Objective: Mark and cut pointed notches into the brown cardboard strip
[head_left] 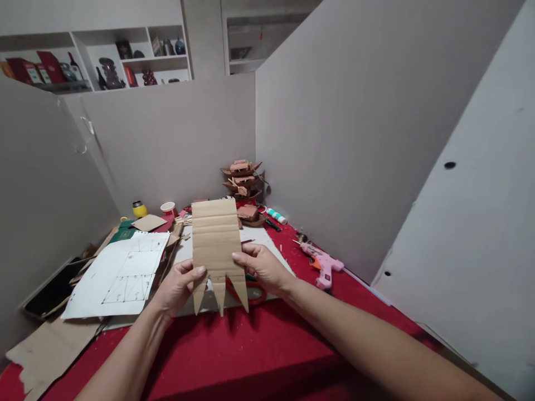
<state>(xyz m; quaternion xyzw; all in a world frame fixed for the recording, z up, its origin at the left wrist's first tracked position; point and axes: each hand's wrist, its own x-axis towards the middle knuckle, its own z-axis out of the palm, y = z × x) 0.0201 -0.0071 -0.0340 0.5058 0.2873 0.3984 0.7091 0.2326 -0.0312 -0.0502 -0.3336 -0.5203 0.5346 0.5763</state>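
Observation:
Between both hands I hold up a piece of brown cardboard [215, 236], ridged by crosswise creases. Its lower end is cut into 3 pointed tips that face down toward me. My left hand [178, 287] pinches the left edge low down, thumb in front. On the opposite edge, my right hand [265, 267] grips with its thumb on the face and the fingers behind. Partly hidden behind the cardboard lie orange-red handles [254, 292], perhaps of scissors, near a white board [271, 250].
Left of my hands lies a paper with a line drawing [121, 278], above cardboard scraps [54, 351]. A pink glue gun [321, 262] rests on the red cloth [234, 356] at right. Stacked model boats [242, 181] stand at the back, near a yellow jar [139, 209] and a paper cup [168, 209]. Grey partitions enclose the table.

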